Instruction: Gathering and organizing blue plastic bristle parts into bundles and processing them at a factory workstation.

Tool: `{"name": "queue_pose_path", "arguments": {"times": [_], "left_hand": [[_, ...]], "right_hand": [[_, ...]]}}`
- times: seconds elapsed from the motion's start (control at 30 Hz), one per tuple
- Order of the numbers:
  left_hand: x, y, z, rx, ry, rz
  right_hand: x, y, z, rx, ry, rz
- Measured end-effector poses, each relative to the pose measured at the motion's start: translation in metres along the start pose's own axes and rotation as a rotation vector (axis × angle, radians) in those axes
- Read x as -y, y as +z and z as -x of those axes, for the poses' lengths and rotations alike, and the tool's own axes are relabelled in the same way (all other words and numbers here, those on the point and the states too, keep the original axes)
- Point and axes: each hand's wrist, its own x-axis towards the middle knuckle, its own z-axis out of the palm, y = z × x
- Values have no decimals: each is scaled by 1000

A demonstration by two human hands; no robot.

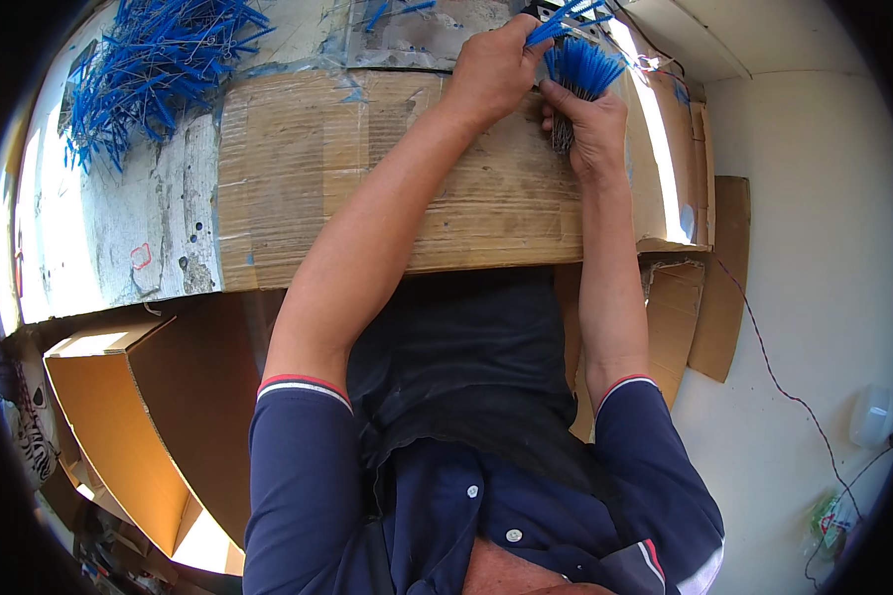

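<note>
At the far side of the workbench, my right hand (597, 129) is closed around a dense bundle of small blue wire brushes (582, 67). Their blue bristled ends fan out above my fingers, and the thin wire stems hang down below. Just to the left, my left hand (494, 67) is closed, with a few blue wire brushes (564, 22) sticking out past its fingertips. Its fingertips are partly hidden from view. Both hands are close to a dark metal fixture (544, 10) at the top edge, mostly covered by the left hand and the brushes.
A tangled heap of blue wire brushes (159, 74) lies at the far left of the bench. Flattened cardboard (298, 178) covers the bench front. An open cardboard box (119, 397) stands below at left. A thin cable (754, 322) runs down the right wall.
</note>
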Motion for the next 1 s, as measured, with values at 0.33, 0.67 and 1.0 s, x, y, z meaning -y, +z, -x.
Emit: {"name": "queue_pose_path", "arguments": {"times": [0.33, 0.67, 1.0], "left_hand": [[2, 1, -2, 158, -153, 413], [-22, -23, -2, -217, -93, 155], [-18, -20, -4, -328, -5, -69]], "right_hand": [[-3, -12, 5, 25, 30, -103], [5, 8, -13, -203, 53, 10], [0, 18, -25, -311, -34, 158]]}}
